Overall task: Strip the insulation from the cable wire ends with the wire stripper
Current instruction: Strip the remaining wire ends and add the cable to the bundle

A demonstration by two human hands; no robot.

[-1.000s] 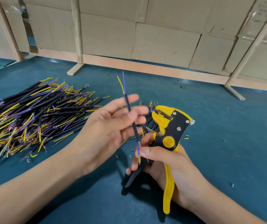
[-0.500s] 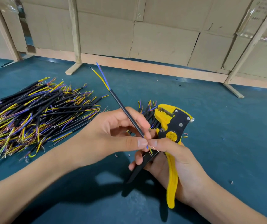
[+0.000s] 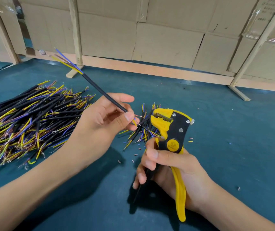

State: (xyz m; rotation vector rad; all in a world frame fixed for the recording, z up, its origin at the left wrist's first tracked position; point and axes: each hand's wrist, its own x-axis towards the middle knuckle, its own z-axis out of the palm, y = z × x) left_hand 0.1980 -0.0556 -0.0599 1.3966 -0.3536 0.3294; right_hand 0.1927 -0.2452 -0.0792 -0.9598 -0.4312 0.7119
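— Fingers on the cable?
— Left hand pinches its near end, far end tilted up-left; right hand is wrapped round the wire stripper just right of it.
— Around them?
— Small cable heap between them; big pile far left on the teal table.

teal table carries a big cable pile, a smaller bundle, scattered insulation bits.
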